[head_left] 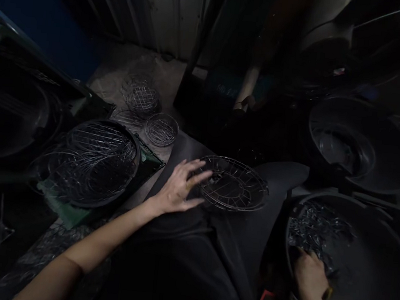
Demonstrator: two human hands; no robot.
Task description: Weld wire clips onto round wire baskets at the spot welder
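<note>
A round wire frame (235, 184) with a ring rim and crossing wires lies over my lap, on dark cloth. My left hand (182, 186) is open at its left edge, fingers spread; whether the fingertips touch the rim I cannot tell. On the right, my right hand (310, 274) reaches down into a large black tub (368, 274), beside a heap of small shiny metal pieces (320, 227). Its fingers point away from me and are lost in shadow, so what they hold, if anything, is hidden. Something yellow shows at that hand's side.
To the left, a black basin (137, 163) full of wire parts (96, 159) rests on a green crate (70, 213). Wire baskets (141, 97) and a round wire piece (162, 130) are on the floor ahead. Another black tub (390, 154) stands at the back right. Lighting is dim.
</note>
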